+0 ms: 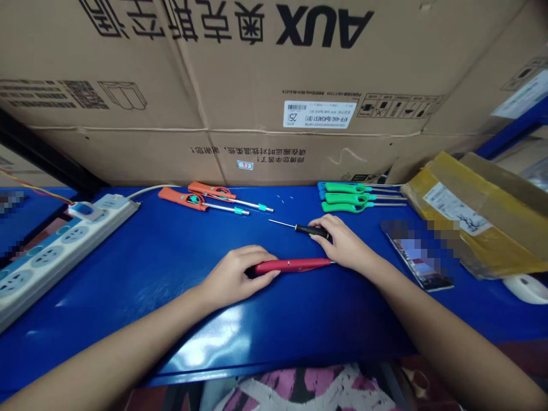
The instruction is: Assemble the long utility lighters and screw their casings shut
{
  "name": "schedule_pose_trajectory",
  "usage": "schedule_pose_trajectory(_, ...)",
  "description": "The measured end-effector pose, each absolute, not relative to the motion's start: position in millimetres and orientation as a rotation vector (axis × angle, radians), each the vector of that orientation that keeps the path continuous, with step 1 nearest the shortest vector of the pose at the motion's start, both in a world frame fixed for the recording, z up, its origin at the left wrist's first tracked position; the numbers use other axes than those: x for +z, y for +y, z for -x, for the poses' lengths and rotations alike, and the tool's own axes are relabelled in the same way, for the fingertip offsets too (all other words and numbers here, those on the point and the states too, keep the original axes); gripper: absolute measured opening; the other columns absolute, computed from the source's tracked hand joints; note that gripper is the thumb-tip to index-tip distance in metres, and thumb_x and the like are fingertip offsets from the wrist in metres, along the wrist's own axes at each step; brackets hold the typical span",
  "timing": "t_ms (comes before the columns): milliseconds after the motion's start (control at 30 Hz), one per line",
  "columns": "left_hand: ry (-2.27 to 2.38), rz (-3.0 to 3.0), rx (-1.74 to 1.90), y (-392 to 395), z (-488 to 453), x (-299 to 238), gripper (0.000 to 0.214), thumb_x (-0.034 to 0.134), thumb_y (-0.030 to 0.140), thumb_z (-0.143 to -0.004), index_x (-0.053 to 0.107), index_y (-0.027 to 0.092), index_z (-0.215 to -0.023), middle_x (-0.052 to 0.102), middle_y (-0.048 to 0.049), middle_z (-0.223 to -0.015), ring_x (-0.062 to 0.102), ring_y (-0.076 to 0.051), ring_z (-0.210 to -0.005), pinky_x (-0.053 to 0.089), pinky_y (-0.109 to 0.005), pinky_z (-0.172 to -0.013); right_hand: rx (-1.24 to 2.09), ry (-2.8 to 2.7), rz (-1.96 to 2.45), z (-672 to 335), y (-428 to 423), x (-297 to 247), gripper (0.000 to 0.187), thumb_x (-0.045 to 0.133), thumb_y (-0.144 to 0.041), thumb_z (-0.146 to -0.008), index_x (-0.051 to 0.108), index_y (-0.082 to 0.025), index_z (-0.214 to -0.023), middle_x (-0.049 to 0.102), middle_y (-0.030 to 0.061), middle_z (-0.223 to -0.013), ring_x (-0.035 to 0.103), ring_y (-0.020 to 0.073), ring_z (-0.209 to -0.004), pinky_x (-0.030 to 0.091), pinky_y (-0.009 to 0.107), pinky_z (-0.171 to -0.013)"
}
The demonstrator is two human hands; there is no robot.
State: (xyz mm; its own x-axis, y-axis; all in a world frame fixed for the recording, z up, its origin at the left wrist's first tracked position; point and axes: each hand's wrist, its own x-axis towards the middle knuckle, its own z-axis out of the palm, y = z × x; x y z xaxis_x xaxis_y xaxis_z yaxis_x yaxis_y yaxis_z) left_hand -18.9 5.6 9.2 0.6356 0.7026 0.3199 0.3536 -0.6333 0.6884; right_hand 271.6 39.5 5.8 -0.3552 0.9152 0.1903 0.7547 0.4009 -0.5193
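My left hand (pixel 240 274) is closed round one end of a red stick lighter (pixel 299 265), lying crosswise above the blue table. A bit of the lighter's metal tip shows beside my right wrist. My right hand (pixel 338 240) grips the black handle of a screwdriver (pixel 305 229), its thin shaft pointing left. Beyond it, several tiny white slivers (pixel 280 200) are scattered on the table. Two orange stick lighters (pixel 184 198) with metal barrels and teal tips lie at the back left. Several green stick lighters (pixel 346 198) lie side by side at the back right, next to something blue.
A large cardboard box (pixel 240 103) walls off the back of the blue table (pixel 171 319). At left runs a white power strip (pixel 64 251) with a plug in it. On the right are a phone (pixel 417 262), a taped carton (pixel 479 217) and a white mouse-like object (pixel 527 288).
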Motion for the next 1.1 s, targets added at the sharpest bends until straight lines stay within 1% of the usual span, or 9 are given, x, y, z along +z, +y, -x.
schedule_pose_trajectory(67,0.830,-2.246,0.765,5.8,18.9,10.1,0.019,0.064,0.031,-0.096,0.074,0.018,-0.106,0.072,-0.0058,-0.094,0.065,-0.016,-0.085,0.051,-0.026,-0.078,0.447,-2.226,1.442,-273.1,39.6,6.0,0.016,0.051,-0.026,-0.096,0.061,-0.018,-0.107,0.064,0.0127,-0.110,0.059,0.0281,-0.108,0.047,0.044,-0.098)
schedule_pose_trajectory(200,0.917,-2.138,0.678,6.9,19.6,14.9,0.024,0.062,0.035,-0.097,0.075,0.016,-0.093,0.068,-0.0044,-0.081,0.061,-0.014,-0.069,0.046,-0.025,-0.064,0.398,-2.115,1.568,-276.8,42.1,7.9,0.018,0.050,-0.026,-0.096,0.059,-0.016,-0.108,0.066,0.0148,-0.110,0.063,0.0288,-0.103,0.049,0.041,-0.092)
schedule_pose_trajectory(333,1.009,-2.093,0.660,9.2,20.6,14.8,0.028,0.060,0.039,-0.097,0.075,0.017,-0.091,0.069,-0.0043,-0.082,0.062,-0.015,-0.070,0.047,-0.026,-0.065,0.400,-2.022,1.710,-278.6,45.4,9.5,0.017,0.052,-0.026,-0.093,0.060,-0.016,-0.104,0.071,0.0148,-0.103,0.068,0.0288,-0.092,0.050,0.038,-0.081)
schedule_pose_trajectory(433,1.038,-2.171,0.642,10.3,21.0,10.4,0.027,0.057,0.039,-0.100,0.074,0.020,-0.107,0.073,-0.0054,-0.097,0.067,-0.017,-0.084,0.050,-0.028,-0.076,0.400,-2.001,1.726,-278.8,47.3,9.0,0.015,0.054,-0.027,-0.092,0.062,-0.017,-0.100,0.072,0.0138,-0.100,0.069,0.0281,-0.089,0.049,0.036,-0.078)
schedule_pose_trajectory(533,1.056,-2.257,0.631,10.6,22.1,5.9,0.034,0.054,0.039,-0.101,0.065,0.022,-0.130,0.070,-0.0078,-0.115,0.066,-0.020,-0.100,0.051,-0.033,-0.090,0.398,-1.971,1.732,-279.0,49.1,7.4,0.016,0.054,-0.028,-0.091,0.063,-0.017,-0.099,0.074,0.0132,-0.099,0.069,0.0273,-0.088,0.049,0.034,-0.077)
schedule_pose_trajectory(667,1.076,-2.283,0.631,10.3,24.6,5.4,0.048,0.062,0.045,-0.096,0.057,0.022,-0.138,0.063,-0.0079,-0.112,0.064,-0.018,-0.090,0.054,-0.032,-0.081,0.400,-1.935,1.731,-278.8,50.5,5.5,0.015,0.056,-0.029,-0.089,0.063,-0.017,-0.095,0.074,0.0122,-0.096,0.069,0.0257,-0.084,0.050,0.033,-0.075)
schedule_pose_trajectory(767,1.057,-2.306,0.651,10.4,25.9,9.5,0.051,0.070,0.038,-0.089,0.058,0.020,-0.135,0.062,-0.0061,-0.105,0.061,-0.017,-0.083,0.054,-0.030,-0.077,0.391,-1.910,1.719,-277.5,50.1,6.6,0.016,0.055,-0.031,-0.088,0.064,-0.018,-0.093,0.074,0.0119,-0.095,0.069,0.0250,-0.083,0.050,0.033,-0.073)
schedule_pose_trajectory(933,0.992,-2.296,0.668,11.3,25.5,12.4,0.041,0.072,0.021,-0.081,0.065,0.016,-0.122,0.066,-0.0054,-0.101,0.062,-0.017,-0.084,0.054,-0.031,-0.080,0.350,-1.753,1.644,-272.3,44.8,17.1,0.022,0.056,-0.037,-0.087,0.066,-0.018,-0.093,0.072,0.0082,-0.086,0.065,0.0206,-0.070,0.048,0.031,-0.066)
schedule_pose_trajectory(1100,0.888,-2.259,0.679,11.6,23.8,7.0,0.032,0.071,0.031,-0.091,0.071,0.019,-0.121,0.068,-0.0070,-0.106,0.065,-0.018,-0.095,0.054,-0.034,-0.088,0.391,-1.569,1.497,-266.6,32.6,32.5,0.022,0.062,-0.038,-0.084,0.068,-0.018,-0.092,0.063,0.0001,-0.066,0.048,0.0130,-0.051,0.039,0.026,-0.051)
